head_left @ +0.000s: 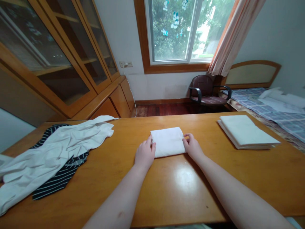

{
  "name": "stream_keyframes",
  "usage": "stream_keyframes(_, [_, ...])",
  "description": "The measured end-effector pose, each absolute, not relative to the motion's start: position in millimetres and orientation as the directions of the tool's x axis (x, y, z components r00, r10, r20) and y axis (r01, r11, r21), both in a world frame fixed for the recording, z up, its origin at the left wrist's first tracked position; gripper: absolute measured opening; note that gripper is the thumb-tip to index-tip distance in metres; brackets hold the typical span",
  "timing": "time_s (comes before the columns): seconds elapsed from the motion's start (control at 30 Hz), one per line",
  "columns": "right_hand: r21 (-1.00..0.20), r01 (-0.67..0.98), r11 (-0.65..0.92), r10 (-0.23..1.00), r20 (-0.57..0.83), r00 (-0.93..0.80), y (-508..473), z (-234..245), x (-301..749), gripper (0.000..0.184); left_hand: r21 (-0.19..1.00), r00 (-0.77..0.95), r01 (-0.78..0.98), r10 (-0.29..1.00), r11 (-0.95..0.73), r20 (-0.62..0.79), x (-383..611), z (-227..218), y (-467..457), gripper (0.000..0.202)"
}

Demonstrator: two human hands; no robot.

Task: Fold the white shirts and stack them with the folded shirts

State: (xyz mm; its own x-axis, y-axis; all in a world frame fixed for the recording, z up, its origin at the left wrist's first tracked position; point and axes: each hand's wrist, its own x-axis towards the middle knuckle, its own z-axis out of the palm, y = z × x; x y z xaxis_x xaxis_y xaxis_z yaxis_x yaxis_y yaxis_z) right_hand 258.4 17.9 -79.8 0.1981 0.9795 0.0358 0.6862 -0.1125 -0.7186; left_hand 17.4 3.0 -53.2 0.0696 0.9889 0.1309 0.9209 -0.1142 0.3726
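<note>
A white cloth (168, 142), folded into a flat rectangle, lies on the wooden table near its far edge. My left hand (145, 152) holds its left edge between thumb and fingers. At the opposite edge, my right hand (192, 147) pinches the cloth's right side, fingertips partly hidden at the fold. A rumpled white garment (78, 143) is spread at the left of the table, on top of a black striped cloth (60, 179). To the right sits a neat stack of folded white cloth (246, 132).
The wooden table (114, 197) spans the foreground. A glass-door cabinet (71, 47) stands at the left. Beyond the far edge are a brown armchair (207, 90), a window (176, 31) and a curtain (235, 35). A bed (281, 108) with checked bedding is at the right.
</note>
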Motion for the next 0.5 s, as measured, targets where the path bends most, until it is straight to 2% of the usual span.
stream_keyframes(0.1, [-0.744, 0.665, -0.055, 0.984, 0.071, 0.162, 14.5, -80.1, 258.0, 0.021, 0.29, 0.265, 0.887, 0.911, -0.359, 0.317, 18.8, -53.1, -2.3, 0.044])
stream_keyframes(0.2, [-0.725, 0.688, -0.031, 0.99, 0.07, 0.118, 11.0, -80.8, 256.8, 0.022, 0.247, 0.403, 0.847, 0.872, -0.47, 0.277, 20.6, -57.0, -3.0, 0.046])
stream_keyframes(0.4, [-0.677, 0.736, 0.011, 0.998, 0.05, 0.031, 5.8, -77.5, 255.4, 0.03, 0.295, 0.311, 0.901, 0.948, -0.317, 0.068, 19.9, -71.2, 6.4, 0.066])
stream_keyframes(0.5, [-0.58, 0.814, 0.03, 0.998, 0.069, 0.013, 3.3, -72.9, 254.5, 0.034, 0.298, 0.27, 0.918, 0.963, -0.26, 0.008, 20.8, -76.1, 10.0, 0.078])
